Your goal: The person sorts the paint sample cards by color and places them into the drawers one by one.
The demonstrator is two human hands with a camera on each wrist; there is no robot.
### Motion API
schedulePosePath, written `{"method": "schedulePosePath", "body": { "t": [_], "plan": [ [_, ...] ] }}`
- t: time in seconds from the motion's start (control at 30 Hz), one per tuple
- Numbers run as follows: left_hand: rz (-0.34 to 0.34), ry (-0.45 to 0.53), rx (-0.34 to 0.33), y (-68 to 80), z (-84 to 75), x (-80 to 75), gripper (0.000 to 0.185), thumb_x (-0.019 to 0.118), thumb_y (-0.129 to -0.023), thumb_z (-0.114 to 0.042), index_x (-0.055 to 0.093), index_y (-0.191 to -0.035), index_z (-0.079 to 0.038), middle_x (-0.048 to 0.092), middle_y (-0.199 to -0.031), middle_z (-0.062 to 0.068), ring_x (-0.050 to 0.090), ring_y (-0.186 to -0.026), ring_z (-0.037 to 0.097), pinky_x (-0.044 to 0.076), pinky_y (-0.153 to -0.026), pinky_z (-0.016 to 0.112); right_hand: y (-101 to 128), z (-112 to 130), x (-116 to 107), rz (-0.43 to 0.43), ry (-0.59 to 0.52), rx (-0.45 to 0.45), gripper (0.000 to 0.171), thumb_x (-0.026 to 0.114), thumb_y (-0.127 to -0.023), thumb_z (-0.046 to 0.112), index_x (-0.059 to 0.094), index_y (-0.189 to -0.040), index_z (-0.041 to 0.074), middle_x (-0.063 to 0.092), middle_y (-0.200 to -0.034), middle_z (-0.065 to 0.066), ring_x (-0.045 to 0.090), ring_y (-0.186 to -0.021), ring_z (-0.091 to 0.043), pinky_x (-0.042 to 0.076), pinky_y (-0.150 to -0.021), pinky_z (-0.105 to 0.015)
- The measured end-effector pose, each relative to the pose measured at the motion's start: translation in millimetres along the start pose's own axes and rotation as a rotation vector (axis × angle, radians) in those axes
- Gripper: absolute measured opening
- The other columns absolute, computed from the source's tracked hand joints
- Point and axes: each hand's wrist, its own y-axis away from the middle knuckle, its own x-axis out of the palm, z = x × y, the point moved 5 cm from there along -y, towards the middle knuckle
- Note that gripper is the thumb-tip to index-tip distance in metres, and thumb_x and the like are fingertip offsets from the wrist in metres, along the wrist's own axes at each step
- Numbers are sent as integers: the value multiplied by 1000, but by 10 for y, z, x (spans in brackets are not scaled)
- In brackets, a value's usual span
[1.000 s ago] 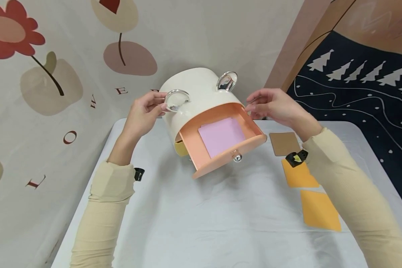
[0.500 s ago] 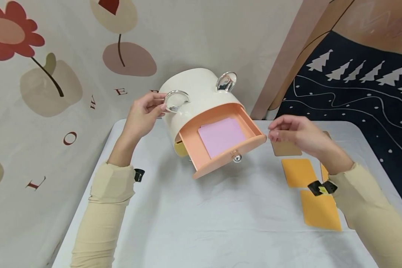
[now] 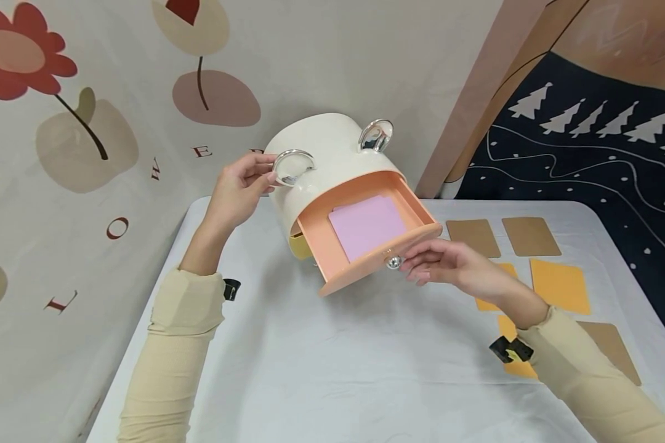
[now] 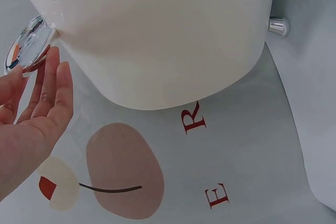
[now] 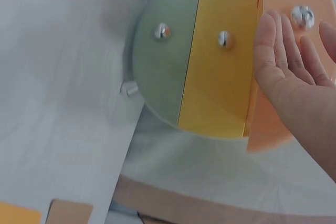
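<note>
Peach plastic marks the open drawer (image 3: 366, 240) in the head view, pulled out of a cream round drawer box (image 3: 327, 154) that stands tilted on the white table (image 3: 321, 363). A pink card (image 3: 366, 224) lies flat inside the drawer. The right hand (image 3: 449, 264) sits at the drawer's front, fingers straight and close together, fingertips touching the face just beside the silver knob (image 3: 392, 261); the drawer's slide axis runs from that hand back into the box. The left hand (image 3: 238, 191) steadies the box at its far side, fingers lightly curled about a silver ring handle (image 3: 292, 166). Brown and orange cards (image 3: 560, 286) lie on the table behind the right hand.

From the left wrist, the left hand's fingers (image 4: 50, 90) are nearly straight, tips against the ring handle (image 4: 26, 45) beside the box's cream wall (image 4: 157, 35).

From the right wrist, the right hand (image 5: 286, 72) lies flat on the peach drawer front (image 5: 283, 3), the knob (image 5: 302, 17) just above its fingertips; yellow and green drawer fronts (image 5: 210, 61) sit shut alongside.
</note>
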Motion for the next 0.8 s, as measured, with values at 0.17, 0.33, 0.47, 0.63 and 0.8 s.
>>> {"method": "schedulePosePath", "body": {
  "t": [0.17,0.33,0.47,0.63,0.8],
  "plan": [
    [1,-8,0,2,-2,-5,28,53,-92,-4,56,-119,0,59,-111,18,61,-89,18,53,-80,29,-55,-5,25,-27,45,18,31,52,-89,-4,47,-119,-9,52,-115,-21,54,-105,-27,50,-85,-31],
    [1,-6,6,1,4,-6,28,53,-92,-4,56,-119,0,59,-111,18,62,-89,17,53,-79,26,-172,24,13,-46,54,24,35,53,-88,-6,45,-122,-9,52,-119,-17,53,-108,-26,49,-87,-31],
    [2,3,11,1,5,-5,28,53,-91,-3,56,-119,1,59,-110,19,62,-88,16,53,-78,25,-360,46,-12,-57,36,23,39,53,-87,-8,43,-124,-8,51,-121,-15,52,-110,-27,48,-89,-33],
    [7,6,13,2,-3,-3,28,53,-91,-2,56,-118,1,59,-110,19,62,-88,16,53,-77,25,-630,65,-65,-62,33,35,41,53,-86,-9,42,-126,-7,49,-123,-15,48,-114,-29,45,-93,-32],
    [13,7,19,2,-14,-3,28,53,-91,-1,56,-118,1,59,-111,18,61,-87,15,52,-75,22,-846,59,-124,-83,21,61,42,51,-87,-11,42,-127,-7,47,-126,-15,43,-119,-32,43,-95,-31]
  ]
}}
